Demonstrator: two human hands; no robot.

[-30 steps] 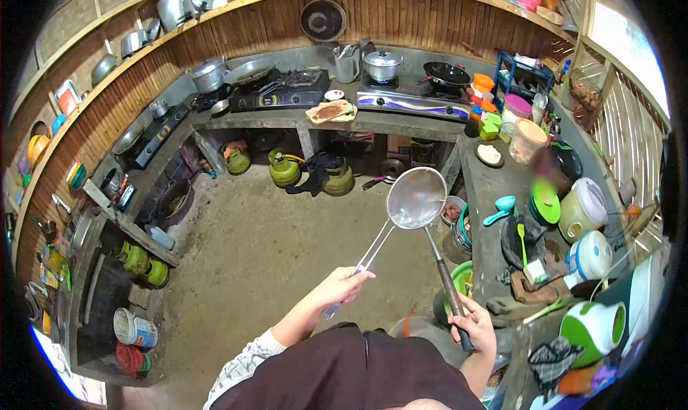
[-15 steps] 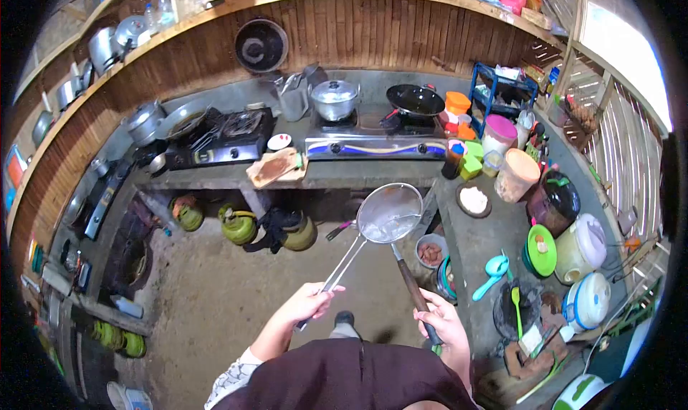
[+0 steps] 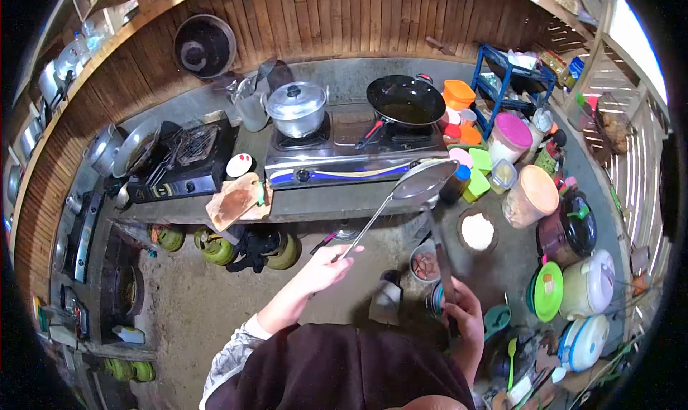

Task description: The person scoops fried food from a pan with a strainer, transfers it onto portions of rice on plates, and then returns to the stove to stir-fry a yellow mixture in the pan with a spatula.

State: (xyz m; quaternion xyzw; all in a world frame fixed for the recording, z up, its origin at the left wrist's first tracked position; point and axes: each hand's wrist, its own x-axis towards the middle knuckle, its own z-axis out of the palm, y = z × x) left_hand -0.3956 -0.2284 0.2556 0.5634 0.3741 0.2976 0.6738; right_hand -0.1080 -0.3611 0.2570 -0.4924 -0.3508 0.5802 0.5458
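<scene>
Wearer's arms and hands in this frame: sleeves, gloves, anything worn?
No gloves: left hand and right hand are both bare, and no ring or watch can be made out. The left forearm is uncovered up to a pale sleeve with a fine grey print near the elbow. No sleeve shows on the right forearm. A dark brown garment covers the torso below.

words: none can be read | numbers: none can be read | stove (image 3: 351, 170) front: any writing too small to tell | tubs (image 3: 510, 134) on the worktop (image 3: 322, 203): labels too small and blurry to read
</scene>
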